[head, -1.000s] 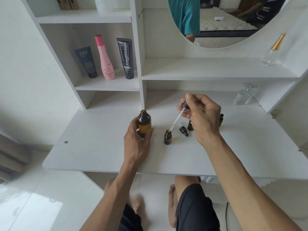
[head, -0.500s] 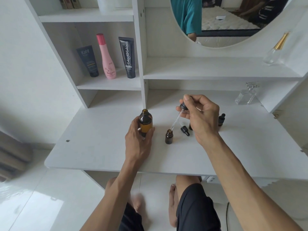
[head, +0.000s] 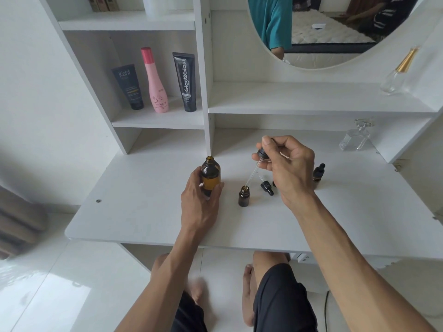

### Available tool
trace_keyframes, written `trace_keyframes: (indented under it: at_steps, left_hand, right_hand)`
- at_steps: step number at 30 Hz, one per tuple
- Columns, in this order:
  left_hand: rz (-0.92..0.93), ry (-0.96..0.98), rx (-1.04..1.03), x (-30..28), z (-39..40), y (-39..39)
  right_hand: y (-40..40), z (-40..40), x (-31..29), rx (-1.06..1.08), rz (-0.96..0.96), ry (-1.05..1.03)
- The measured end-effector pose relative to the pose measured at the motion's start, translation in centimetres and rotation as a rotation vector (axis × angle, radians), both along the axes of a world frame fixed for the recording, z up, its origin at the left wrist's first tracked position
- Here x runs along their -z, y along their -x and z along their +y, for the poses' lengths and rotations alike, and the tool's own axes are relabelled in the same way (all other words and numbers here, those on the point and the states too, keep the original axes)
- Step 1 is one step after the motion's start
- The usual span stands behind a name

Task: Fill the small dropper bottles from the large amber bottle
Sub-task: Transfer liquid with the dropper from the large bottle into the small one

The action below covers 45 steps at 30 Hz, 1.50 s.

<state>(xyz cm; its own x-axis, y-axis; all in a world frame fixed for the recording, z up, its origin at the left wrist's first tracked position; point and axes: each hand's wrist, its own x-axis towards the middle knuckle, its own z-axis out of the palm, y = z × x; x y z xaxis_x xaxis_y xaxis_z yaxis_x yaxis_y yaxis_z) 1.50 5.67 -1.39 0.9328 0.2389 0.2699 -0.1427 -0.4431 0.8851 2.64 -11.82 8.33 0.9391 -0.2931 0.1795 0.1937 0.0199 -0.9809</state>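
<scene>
The large amber bottle (head: pixel 210 173) stands uncapped on the white desk (head: pixel 143 207), and my left hand (head: pixel 201 202) grips its lower half. My right hand (head: pixel 287 168) pinches the black bulb of a glass dropper (head: pixel 254 170) that slants down to the left. Its tip sits at the mouth of an open small dropper bottle (head: pixel 244 196) standing just right of the large one. A loose black dropper cap (head: pixel 266 187) lies beside it. Another small dropper bottle (head: pixel 319 172), capped, stands behind my right hand, and a third is mostly hidden by that hand.
On the left shelf stand a dark tube (head: pixel 128 86), a pink bottle (head: pixel 154 80) and a black tube (head: pixel 186 81). A clear glass perfume bottle (head: pixel 354 137) sits at the back right of the desk, another (head: pixel 398 73) on the upper right shelf. An oval mirror (head: pixel 335 32) hangs above.
The dropper tip has stayed at the small bottle's mouth while my right hand lowered it slightly. My left hand keeps its hold on the large bottle.
</scene>
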Motion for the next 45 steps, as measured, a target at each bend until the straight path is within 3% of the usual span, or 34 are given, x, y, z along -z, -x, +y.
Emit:
trace_keyframes:
  at_steps: [45]
  left_hand:
    - [0.007,0.000,-0.002,0.05,0.01,-0.02]
  right_hand:
    - [0.06,0.85,-0.15,-0.045,-0.098,0.186]
